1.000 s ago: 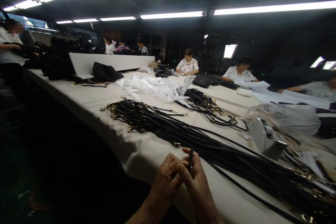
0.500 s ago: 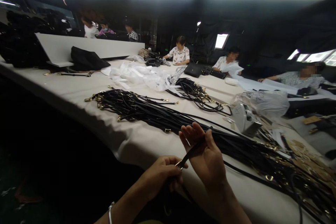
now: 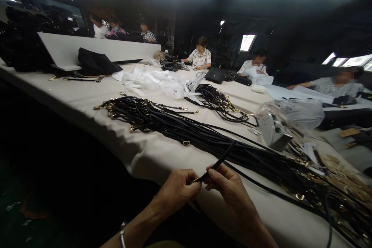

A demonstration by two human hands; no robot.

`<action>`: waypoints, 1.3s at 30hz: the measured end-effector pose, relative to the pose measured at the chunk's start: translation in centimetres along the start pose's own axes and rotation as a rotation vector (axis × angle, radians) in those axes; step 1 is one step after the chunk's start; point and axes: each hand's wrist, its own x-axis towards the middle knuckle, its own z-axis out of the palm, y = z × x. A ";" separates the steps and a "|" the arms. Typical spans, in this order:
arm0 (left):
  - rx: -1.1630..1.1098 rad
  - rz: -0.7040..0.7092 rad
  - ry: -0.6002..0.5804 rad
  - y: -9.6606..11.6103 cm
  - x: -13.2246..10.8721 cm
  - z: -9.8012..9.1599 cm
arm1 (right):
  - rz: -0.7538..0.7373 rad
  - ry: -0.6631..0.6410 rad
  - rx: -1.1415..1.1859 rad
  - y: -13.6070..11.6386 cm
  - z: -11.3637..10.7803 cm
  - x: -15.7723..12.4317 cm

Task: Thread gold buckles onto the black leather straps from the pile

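My left hand (image 3: 181, 186) is closed on the metal-fitted part of a black strap (image 3: 223, 155), with a bit of gold metal showing at the fingertips. Just to its right, my right hand (image 3: 225, 186) pinches the same strap between thumb and fingers. The strap's free end points up and to the right, past my right fingers. Its lower part is hidden behind my hands. Beyond them on the table lies a long pile of black straps (image 3: 186, 128) with gold clasps. A gold buckle (image 3: 186, 143) sits at the pile's near edge.
The pale cloth-covered table (image 3: 72, 95) has its near edge below my hands. A second strap bundle (image 3: 216, 99), crumpled clear plastic (image 3: 159, 81) and a grey tape dispenser (image 3: 273, 131) lie farther off. Several people sit or stand beyond, among them a person in a patterned shirt (image 3: 201, 59).
My right hand was open with the strap lying across its palm; now its fingers have closed on the strap, lower and nearer my left hand. My left hand keeps its hold.
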 end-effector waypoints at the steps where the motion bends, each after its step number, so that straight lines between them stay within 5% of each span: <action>1: -0.004 -0.001 -0.008 0.0 0.1 -0.1 | 0.011 0.014 0.023 0.2 0.0 0.0; 6: -0.140 -0.037 -0.122 -0.1 0.5 -0.5 | 0.070 0.015 0.102 1.3 -0.1 0.1; 15: 0.007 -0.050 -0.044 -1.4 1.1 -0.4 | 0.166 -0.002 0.169 0.6 -0.3 0.1; 30: -0.126 -0.108 -0.053 -1.0 1.2 -0.1 | 0.128 0.051 0.168 2.1 -0.7 0.5; 39: -0.120 -0.038 0.041 -1.4 1.1 0.4 | -0.050 0.087 -0.168 1.2 -0.2 -0.1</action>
